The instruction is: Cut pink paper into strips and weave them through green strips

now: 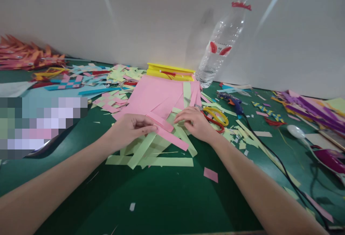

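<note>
My left hand (134,129) pinches a pink paper strip (174,138) between thumb and fingers. A second pink strip (161,121) lies just above it, its near end by my fingertips. To the right, my right hand (196,123) has loosely bent fingers, the thumb apart from them. Its fingertips rest over the green paper strips (184,138), and I see nothing held in it. More pale green strips (161,161) lie crossed beneath both hands. Behind them is a pink paper sheet (153,93) with a green strip (187,93) on its right side.
Yellow-handled scissors (221,116) lie beside my right hand. A blue glue gun (231,102) trails a black cord across the right side. A clear plastic bottle (218,44) stands by the wall. Paper scraps (126,72) cover the back left; a blurred-out object (48,127) lies left.
</note>
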The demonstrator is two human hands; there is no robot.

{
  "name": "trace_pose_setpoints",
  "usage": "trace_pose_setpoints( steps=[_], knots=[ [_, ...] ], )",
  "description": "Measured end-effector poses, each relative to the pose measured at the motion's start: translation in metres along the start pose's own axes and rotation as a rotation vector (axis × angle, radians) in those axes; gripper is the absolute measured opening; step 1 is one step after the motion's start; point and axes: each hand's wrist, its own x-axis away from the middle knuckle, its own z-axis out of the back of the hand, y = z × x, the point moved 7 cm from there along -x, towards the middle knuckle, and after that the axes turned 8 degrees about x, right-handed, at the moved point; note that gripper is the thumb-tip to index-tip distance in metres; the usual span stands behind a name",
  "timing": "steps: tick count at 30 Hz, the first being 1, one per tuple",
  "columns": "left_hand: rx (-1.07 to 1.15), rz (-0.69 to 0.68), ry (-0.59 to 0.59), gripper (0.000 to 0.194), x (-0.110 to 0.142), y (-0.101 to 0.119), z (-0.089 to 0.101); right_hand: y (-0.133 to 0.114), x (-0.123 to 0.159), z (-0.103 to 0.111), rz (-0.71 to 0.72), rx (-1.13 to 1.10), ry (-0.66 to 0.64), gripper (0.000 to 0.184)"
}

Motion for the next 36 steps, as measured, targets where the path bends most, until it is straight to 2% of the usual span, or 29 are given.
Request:
trace_pose_setpoints(
  steps=[2, 4, 5, 8, 12, 19, 24, 26, 29, 31, 36],
  knots=[
    [0.0, -0.005, -0.004, 0.024, -0.001, 0.0, 0.0, 0.001, 0.0, 0.006, -0.029, -0.063, 0.027, 0.027],
    [0.0, -0.008, -0.008, 0.024, -0.001, -0.001, -0.001, 0.001, 0.0, 0.008, -0.049, -0.063, -0.001, 0.011],
    [-0.003, -0.008, -0.009, 0.024, -0.001, 0.0, -0.001, 0.001, 0.0, 0.007, -0.053, -0.038, -0.03, 0.009],
    [-0.011, -0.014, -0.003, 0.024, 0.0, 0.0, 0.0, -0.001, 0.001, -0.001, -0.057, 0.046, -0.14, 0.027],
    [-0.015, -0.02, 0.0, 0.024, 0.001, 0.001, 0.0, -0.003, 0.003, -0.008, -0.094, 0.049, -0.195, 0.024],
    [-0.018, -0.015, -0.004, 0.025, 0.001, 0.001, 0.001, 0.001, 0.001, -0.001, -0.158, -0.055, -0.117, 0.025],
    [-0.008, -0.008, -0.008, 0.025, 0.0, -0.001, 0.0, 0.016, 0.002, 0.008, -0.34, -0.15, 0.038, 0.031],
    [-0.014, -0.009, -0.007, 0.025, 0.0, -0.001, 0.0, 0.024, 0.003, 0.01, -0.418, -0.275, 0.113, 0.027],
    [-0.025, -0.012, 0.0, 0.025, 0.001, -0.001, 0.001, 0.033, 0.004, 0.007, -0.501, -0.594, 0.208, 0.018],
    [-0.027, -0.007, 0.005, 0.025, 0.001, -0.002, 0.001, 0.037, 0.004, 0.004, -0.565, -0.796, 0.26, 0.018],
    [-0.002, -0.015, -0.022, 0.026, 0.001, -0.003, -0.001, 0.033, 0.006, -0.006, -0.685, -1.166, 0.346, 0.018]
  ],
)
